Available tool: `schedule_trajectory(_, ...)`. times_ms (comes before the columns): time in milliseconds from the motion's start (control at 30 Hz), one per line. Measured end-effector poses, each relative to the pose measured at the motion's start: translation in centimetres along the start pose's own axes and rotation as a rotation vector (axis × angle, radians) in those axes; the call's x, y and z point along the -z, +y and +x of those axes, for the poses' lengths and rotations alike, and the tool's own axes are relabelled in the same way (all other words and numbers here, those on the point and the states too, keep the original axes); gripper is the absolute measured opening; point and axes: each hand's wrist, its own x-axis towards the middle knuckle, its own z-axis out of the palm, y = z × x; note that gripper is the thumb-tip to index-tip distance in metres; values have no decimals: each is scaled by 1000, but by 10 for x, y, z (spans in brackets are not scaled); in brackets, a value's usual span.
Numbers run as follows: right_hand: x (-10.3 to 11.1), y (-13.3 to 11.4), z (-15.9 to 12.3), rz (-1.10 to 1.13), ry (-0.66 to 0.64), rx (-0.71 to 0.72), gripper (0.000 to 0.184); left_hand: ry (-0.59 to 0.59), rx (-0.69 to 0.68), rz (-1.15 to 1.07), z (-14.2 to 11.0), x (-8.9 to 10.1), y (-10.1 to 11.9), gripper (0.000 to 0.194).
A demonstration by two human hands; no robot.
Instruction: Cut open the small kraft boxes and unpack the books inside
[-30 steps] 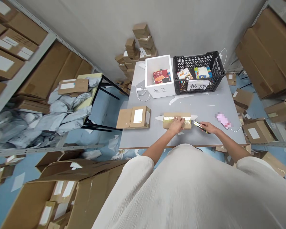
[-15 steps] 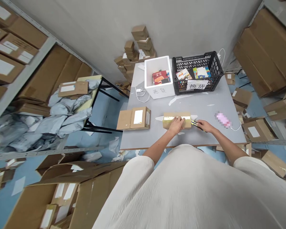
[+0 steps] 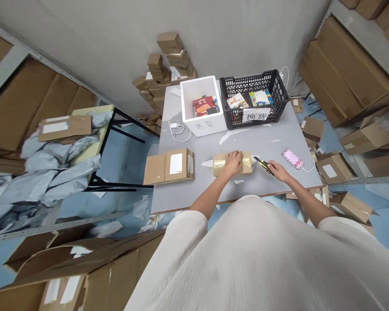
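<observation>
A small cardboard box (image 3: 218, 164) with shiny clear tape along it lies near the front of the grey table (image 3: 188, 194). My left hand (image 3: 234, 163) is over its middle, fingers curled onto the far side, gripping it. In my right hand (image 3: 277, 170) is a black and yellow utility knife (image 3: 264, 166), held closed in the fingers. Its tip points up and left, just apart from the box's right end. Left of these, another cardboard box (image 3: 180, 168) with a white label has a flap spread out to the left.
A white foam box (image 3: 205, 126) and a black plastic crate (image 3: 256, 123), both holding books, stand at the back. A pink blurred object (image 3: 292, 158) with a cable lies at right. Grey parcels (image 3: 65, 172) cover a side table. A large open carton (image 3: 116, 268) stands lower left.
The knife has drawn away from the box's right end, and its tip has lifted clear. The box appears turned, showing more of its taped face. The view has shifted right.
</observation>
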Motion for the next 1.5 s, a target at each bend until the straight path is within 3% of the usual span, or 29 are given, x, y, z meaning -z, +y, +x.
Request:
schedule_trajectory(133,-2,-6,-9,-174,47,29,43,-1,17,-30,2,-5,0,54)
schedule_trajectory(300,-7,-9,-10,-353,87,185,38,12,-19,-34,-1,-10,0,59)
schedule_trajectory(733,-13,-8,-5,-537,5,274,38,-36,55,-51,12,-22,-4,82)
schedule_trajectory(867,-14,-5,-3,-551,12,274,35,-31,63,-58,11,-19,-5,78)
schedule_trajectory(1067,-14,-6,-2,-552,30,258,34,45,-70,-1,-1,-18,-1,67)
schedule_trajectory(1500,-36,-4,9,-548,130,258,40,95,-30,21,-12,-32,1,64)
